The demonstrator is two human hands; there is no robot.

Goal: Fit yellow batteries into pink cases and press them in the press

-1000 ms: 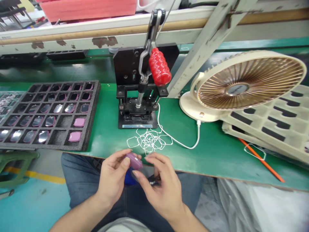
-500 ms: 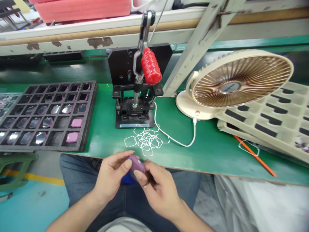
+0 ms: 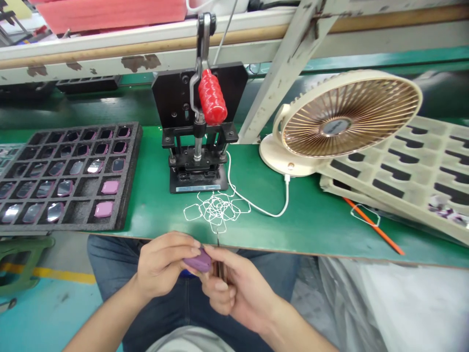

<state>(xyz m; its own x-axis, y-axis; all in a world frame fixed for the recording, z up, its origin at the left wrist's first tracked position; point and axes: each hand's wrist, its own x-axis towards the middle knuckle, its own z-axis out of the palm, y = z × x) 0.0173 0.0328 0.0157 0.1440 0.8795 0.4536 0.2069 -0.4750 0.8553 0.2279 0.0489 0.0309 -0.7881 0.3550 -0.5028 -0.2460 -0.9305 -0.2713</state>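
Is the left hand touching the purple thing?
Touching. The head view shows the left hand curled around the purple oval piece, with its fingers pressing against the piece's top edge.

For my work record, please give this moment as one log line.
left hand holds purple piece; right hand holds thin pointed tool; beyond: tangled white wire loops

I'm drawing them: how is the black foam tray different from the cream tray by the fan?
The black foam tray is dark, while the cream tray is pale. The black tray lies flat, holding shiny pieces and pink pieces; the cream tray seems tilted, with long dark slots, mostly bare. Both have rows of pockets.
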